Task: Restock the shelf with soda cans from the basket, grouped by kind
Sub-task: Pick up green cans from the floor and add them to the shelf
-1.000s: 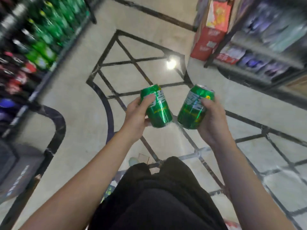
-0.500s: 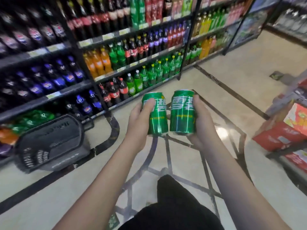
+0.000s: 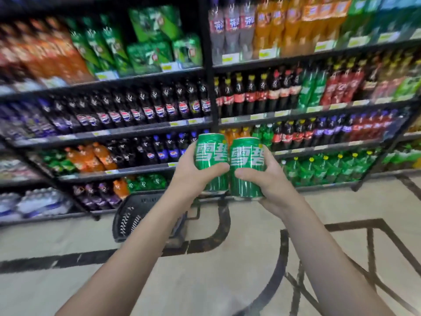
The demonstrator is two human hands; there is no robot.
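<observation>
I hold two green soda cans upright and side by side in front of the drinks shelf point(image 3: 211, 124). My left hand point(image 3: 193, 172) grips the left green can point(image 3: 210, 153), thumb across its front. The right green can point(image 3: 247, 160) sits in my right hand point(image 3: 266, 181), fingers curled round it. Both cans show white lettering and touch each other. A black basket point(image 3: 129, 215) stands on the floor below my left forearm, partly hidden by it; its contents are out of sight.
The black shelving is packed with cola, orange and green soda bottles on several levels. A black upright post point(image 3: 208, 65) divides two bays. Packs of water bottles point(image 3: 34, 201) sit bottom left. Pale floor with dark inlaid lines point(image 3: 282, 258) lies before the shelf.
The view has swung from the aisle floor to face the shelf squarely. Both cans were tilted apart, and now stand upright together, raised toward the shelf. The basket now lies under my left arm.
</observation>
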